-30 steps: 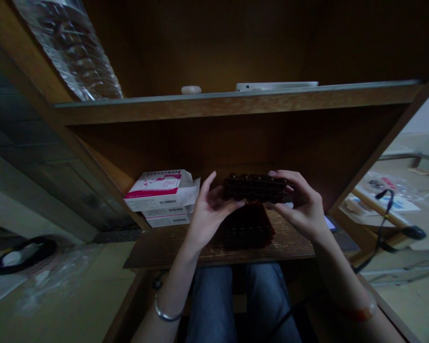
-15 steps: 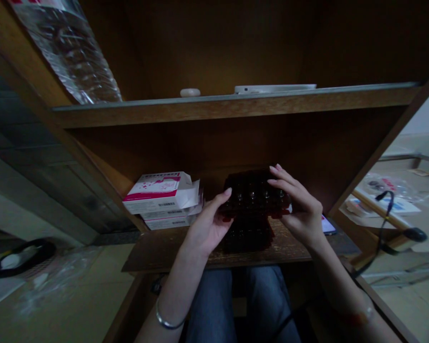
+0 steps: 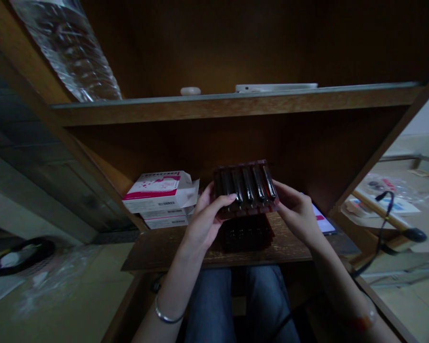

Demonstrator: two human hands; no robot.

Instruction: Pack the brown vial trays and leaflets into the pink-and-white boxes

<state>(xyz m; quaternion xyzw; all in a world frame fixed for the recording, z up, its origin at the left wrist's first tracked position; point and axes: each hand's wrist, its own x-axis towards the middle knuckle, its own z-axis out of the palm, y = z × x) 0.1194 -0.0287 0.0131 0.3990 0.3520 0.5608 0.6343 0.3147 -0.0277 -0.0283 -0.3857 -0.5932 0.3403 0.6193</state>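
A dark brown plastic vial tray [image 3: 249,186], with several long ribs side by side, is held tilted above the shelf board. My left hand [image 3: 204,216] is closed on its left end, the thumb lying across the front. On the right end, my right hand [image 3: 296,205] grips the edge; some of its fingers are hidden behind the tray. Below it, a second dark brown tray [image 3: 248,233] lies on the wooden board [image 3: 289,240]. To the left stand stacked white and magenta medicine boxes [image 3: 160,186], the top one with its end flap open.
A lit phone [image 3: 323,220] lies right of my right hand. The upper shelf [image 3: 214,109] bears a plastic bottle [image 3: 82,57], a small pale oval object [image 3: 190,91] and a flat white device [image 3: 275,88]. A black cable [image 3: 388,214] hangs by a wooden bar at right.
The held tray has turned so that its long ribbed side faces me. My right hand has shifted from over its top to its right edge, uncovering more of the phone.
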